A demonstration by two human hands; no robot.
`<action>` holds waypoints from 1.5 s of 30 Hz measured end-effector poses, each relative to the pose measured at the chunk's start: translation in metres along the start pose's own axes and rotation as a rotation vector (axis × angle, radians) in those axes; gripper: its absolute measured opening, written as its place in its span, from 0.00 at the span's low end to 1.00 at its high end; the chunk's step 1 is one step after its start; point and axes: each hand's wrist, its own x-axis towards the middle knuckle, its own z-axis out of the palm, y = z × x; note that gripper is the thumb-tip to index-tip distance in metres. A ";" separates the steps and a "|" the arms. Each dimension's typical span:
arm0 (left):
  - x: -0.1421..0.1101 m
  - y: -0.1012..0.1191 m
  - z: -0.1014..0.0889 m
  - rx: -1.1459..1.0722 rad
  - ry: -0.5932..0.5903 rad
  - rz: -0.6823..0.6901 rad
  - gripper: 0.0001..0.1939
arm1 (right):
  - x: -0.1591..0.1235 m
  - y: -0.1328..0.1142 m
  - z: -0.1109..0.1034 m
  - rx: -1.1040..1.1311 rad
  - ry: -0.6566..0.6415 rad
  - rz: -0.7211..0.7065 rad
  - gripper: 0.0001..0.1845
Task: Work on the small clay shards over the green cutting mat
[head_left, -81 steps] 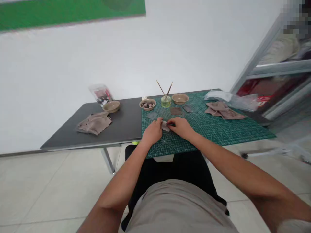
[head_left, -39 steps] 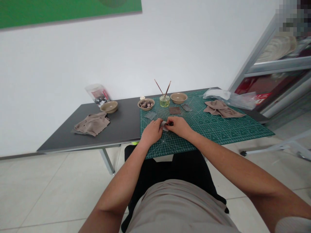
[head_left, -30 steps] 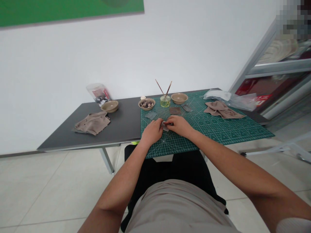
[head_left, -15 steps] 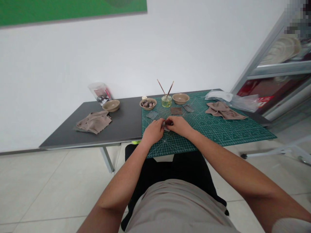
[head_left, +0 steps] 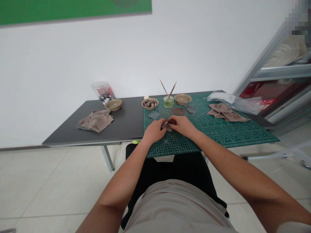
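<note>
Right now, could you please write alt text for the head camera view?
The left hand and right hand pinch a small pale piece over a green cutting mat on a dark table. Beyond them stand a bowl of small pieces and a glass jar holding two brushes.

Even, bright indoor light fills the scene, diffuse and with no source in view. The white wall (head_left: 73,58) beyond the hands looks nearly washed out, and the floor tiles (head_left: 53,181) to the left of the hands have a faint pale sheen. Shadows are soft and weak: only light shade lies beneath the left hand (head_left: 153,131) and right hand (head_left: 183,126) on the cutting mat (head_left: 245,137). The plastic bag (head_left: 246,105) right of the hands catches mild glare. Wide-angle distortion swells the forearms (head_left: 243,174) toward the bottom edge and tilts the metal shelf frame (head_left: 264,61). A mosaic blur (head_left: 297,19) covers the top right corner. The small pale piece (head_left: 167,126) between the hands is too soft to make out.
</note>
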 end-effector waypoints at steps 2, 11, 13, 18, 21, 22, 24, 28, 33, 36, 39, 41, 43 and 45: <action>0.000 -0.002 0.000 -0.035 0.003 -0.002 0.15 | 0.000 -0.002 0.006 0.119 0.038 0.025 0.08; -0.001 -0.009 -0.003 -0.161 0.125 -0.026 0.08 | 0.002 0.001 0.018 0.193 0.075 0.042 0.09; -0.002 -0.010 -0.003 -0.176 0.152 -0.063 0.07 | 0.002 0.005 0.019 0.030 0.089 0.011 0.14; 0.000 -0.015 -0.001 -0.306 0.220 -0.152 0.06 | 0.001 0.014 0.021 -0.270 0.035 0.013 0.22; 0.000 -0.017 -0.001 -0.358 0.233 -0.176 0.06 | 0.005 0.011 0.020 -0.262 0.013 0.080 0.21; 0.000 -0.018 -0.001 -0.363 0.234 -0.178 0.05 | 0.006 0.009 0.020 -0.229 0.008 0.103 0.20; 0.000 -0.018 -0.002 -0.359 0.240 -0.169 0.05 | 0.008 0.005 0.018 -0.121 0.020 0.155 0.17; 0.000 -0.018 -0.002 -0.370 0.242 -0.169 0.06 | 0.006 -0.003 0.015 0.088 0.161 0.180 0.07; 0.000 -0.019 -0.002 -0.376 0.220 -0.202 0.05 | 0.000 -0.008 0.015 0.052 0.246 0.039 0.05; 0.000 -0.020 -0.002 -0.309 0.261 -0.157 0.03 | -0.001 -0.009 0.017 -0.008 0.187 0.043 0.07; 0.000 -0.019 -0.003 -0.318 0.259 -0.143 0.03 | -0.003 -0.008 0.018 -0.013 0.236 0.055 0.08; -0.001 -0.019 -0.003 -0.357 0.251 -0.155 0.03 | -0.003 -0.006 0.019 -0.002 0.265 0.038 0.09; -0.001 -0.018 -0.003 -0.393 0.250 -0.158 0.03 | -0.003 -0.004 0.020 0.005 0.246 0.016 0.10; -0.002 -0.018 -0.003 -0.423 0.254 -0.157 0.04 | -0.004 -0.003 0.021 -0.027 0.236 0.011 0.10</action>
